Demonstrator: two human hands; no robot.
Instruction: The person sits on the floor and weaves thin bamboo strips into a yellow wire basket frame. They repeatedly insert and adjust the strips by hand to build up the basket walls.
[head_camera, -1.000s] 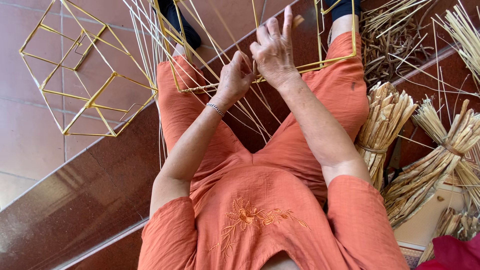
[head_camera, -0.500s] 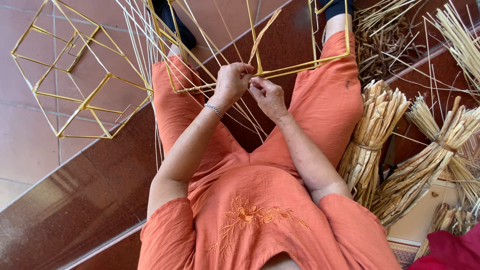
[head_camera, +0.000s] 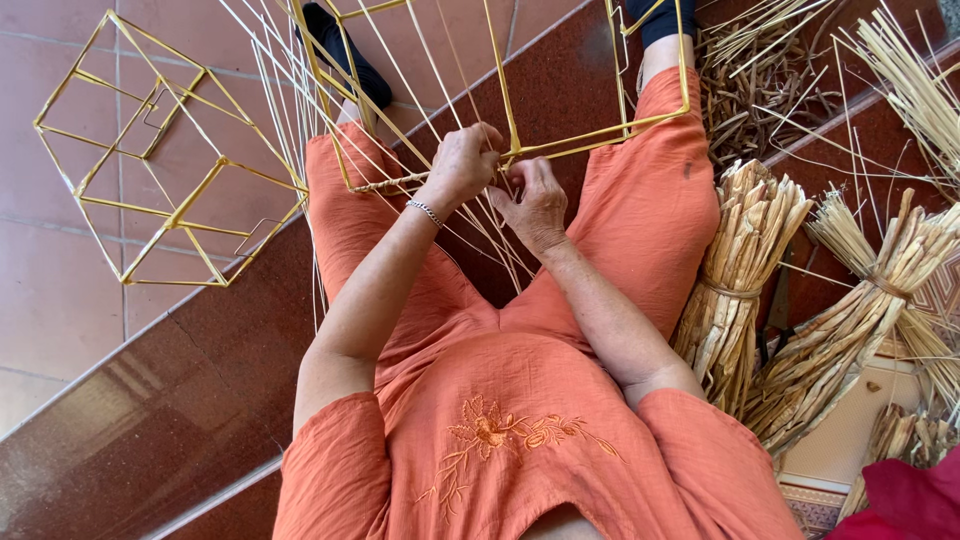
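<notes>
Head view: the yellow wire frame (head_camera: 590, 135) rests across the person's knees, toward 12 o'clock from the torso. The left hand (head_camera: 462, 165) is curled closed over the frame's near bar and the pale straw strands (head_camera: 300, 110) fanning up from it. The right hand (head_camera: 535, 200), just beside it at 4 o'clock, pinches strands at the same bar, fingers bent. Tied straw bundles (head_camera: 740, 270) lie at 3 o'clock; a second wire frame (head_camera: 150, 160) sits on the tiled floor (head_camera: 60, 300) at 9 o'clock.
</notes>
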